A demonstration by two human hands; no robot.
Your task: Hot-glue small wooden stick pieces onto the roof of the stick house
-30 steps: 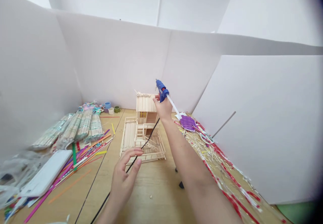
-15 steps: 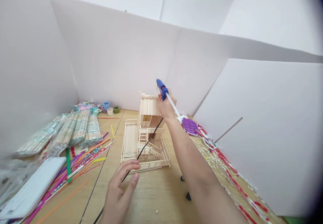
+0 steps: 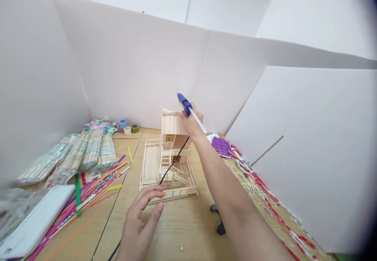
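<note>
My right hand [image 3: 193,123] is shut around a blue hot glue gun [image 3: 184,104], held up above the back of a wooden stick model house [image 3: 173,129]. A white glue stick [image 3: 198,120] juts from the gun's rear. A black power cord [image 3: 173,165] runs down from the gun across the model, passing behind my left hand [image 3: 141,221]. That hand hovers at the model's front edge, fingers curved and apart, with no visible grip on the cord. The model has a stick roof, a small staircase and a railed deck.
White foam boards [image 3: 118,68] wall the wooden table [image 3: 188,229]. Bundled sticks [image 3: 91,151] and coloured strips [image 3: 88,192] lie at left, beside a white board [image 3: 35,221]. Tape rolls [image 3: 126,130] stand at the back. A purple woven piece [image 3: 221,146] and stick scraps [image 3: 256,190] lie at right.
The glue gun has shifted slightly left. The whole scene has slid in the view as my head moved, and the model now appears further right and lower than a second ago.
</note>
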